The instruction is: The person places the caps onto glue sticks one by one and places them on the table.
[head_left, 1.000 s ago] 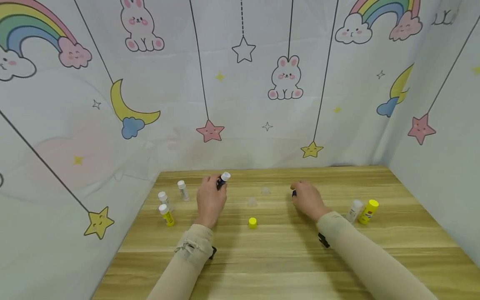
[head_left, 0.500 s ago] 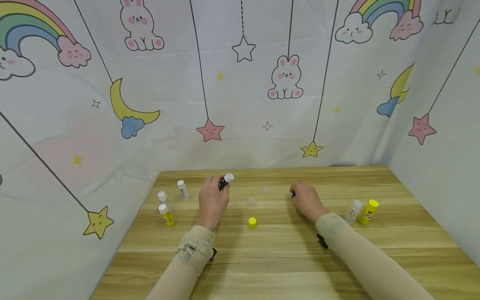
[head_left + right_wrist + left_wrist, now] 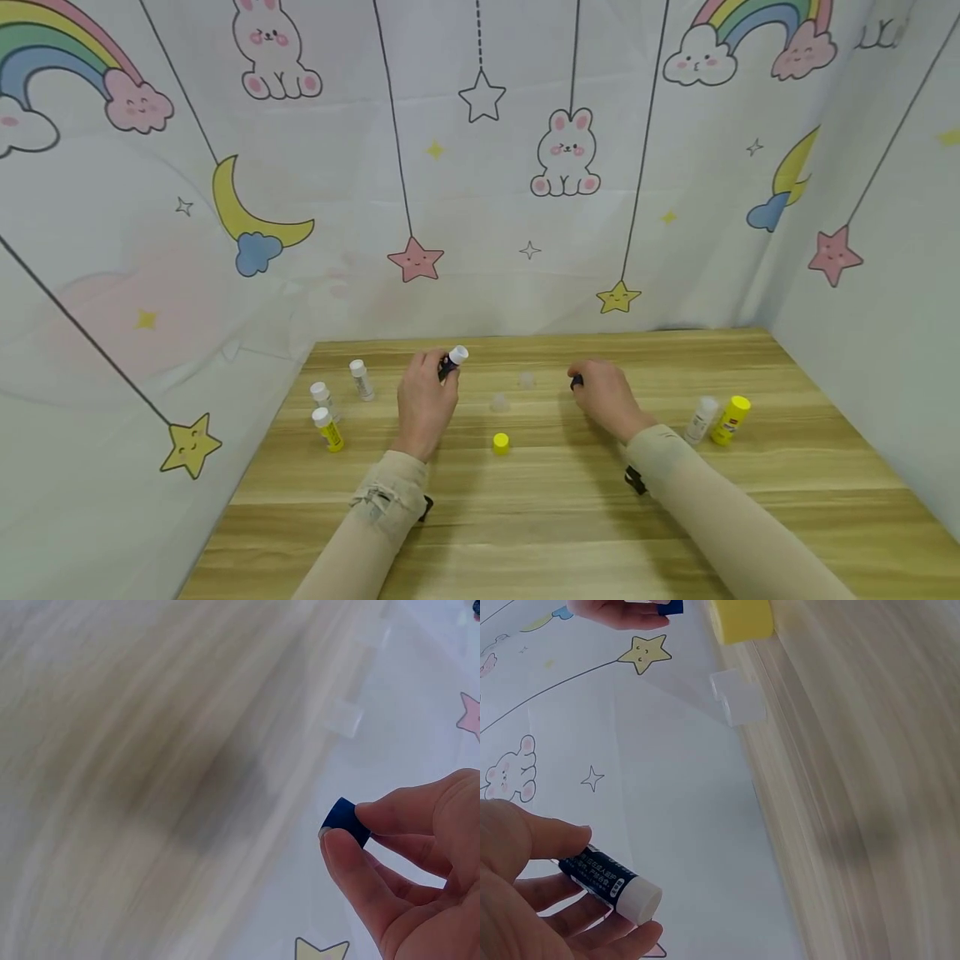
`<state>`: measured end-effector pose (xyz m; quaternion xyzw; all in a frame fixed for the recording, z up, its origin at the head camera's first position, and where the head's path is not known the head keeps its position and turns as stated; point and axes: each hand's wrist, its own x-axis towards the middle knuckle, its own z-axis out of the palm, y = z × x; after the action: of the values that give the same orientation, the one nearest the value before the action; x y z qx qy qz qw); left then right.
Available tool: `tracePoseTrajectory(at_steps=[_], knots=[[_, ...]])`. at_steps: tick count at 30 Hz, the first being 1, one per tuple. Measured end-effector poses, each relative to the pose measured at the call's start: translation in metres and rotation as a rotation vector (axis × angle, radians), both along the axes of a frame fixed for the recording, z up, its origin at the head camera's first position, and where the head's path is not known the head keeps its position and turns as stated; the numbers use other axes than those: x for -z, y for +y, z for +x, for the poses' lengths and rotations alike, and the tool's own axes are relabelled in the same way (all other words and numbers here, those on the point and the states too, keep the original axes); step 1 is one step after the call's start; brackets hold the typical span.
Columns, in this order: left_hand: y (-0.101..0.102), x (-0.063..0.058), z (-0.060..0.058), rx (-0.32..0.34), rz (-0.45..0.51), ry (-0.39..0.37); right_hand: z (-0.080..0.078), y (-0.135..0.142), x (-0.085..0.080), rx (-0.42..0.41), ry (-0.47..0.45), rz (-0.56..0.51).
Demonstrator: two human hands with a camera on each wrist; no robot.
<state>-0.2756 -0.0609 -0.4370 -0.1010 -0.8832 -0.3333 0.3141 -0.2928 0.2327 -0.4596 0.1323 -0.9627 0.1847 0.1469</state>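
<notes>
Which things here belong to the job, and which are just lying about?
In the job:
dark stick, in the left hand
dark blue cap, in the right hand

Lying about, possibly related:
yellow cap
two translucent cap-like pieces
three white-topped sticks
two sticks on the right

Rabbit-printed cloth walls (image 3: pixel 480 192) around a wooden table (image 3: pixel 517 533) suggest a booth.

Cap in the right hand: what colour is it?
The cap is dark blue, clearest in the right wrist view.
</notes>
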Motion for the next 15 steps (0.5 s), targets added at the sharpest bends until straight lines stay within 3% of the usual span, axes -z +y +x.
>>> tracePoseTrajectory(at_steps=[15], knots=[[0.004, -0.001, -0.001, 0.014, 0.012, 0.005, 0.01, -0.018, -0.018, 0.006, 0.01, -0.097]])
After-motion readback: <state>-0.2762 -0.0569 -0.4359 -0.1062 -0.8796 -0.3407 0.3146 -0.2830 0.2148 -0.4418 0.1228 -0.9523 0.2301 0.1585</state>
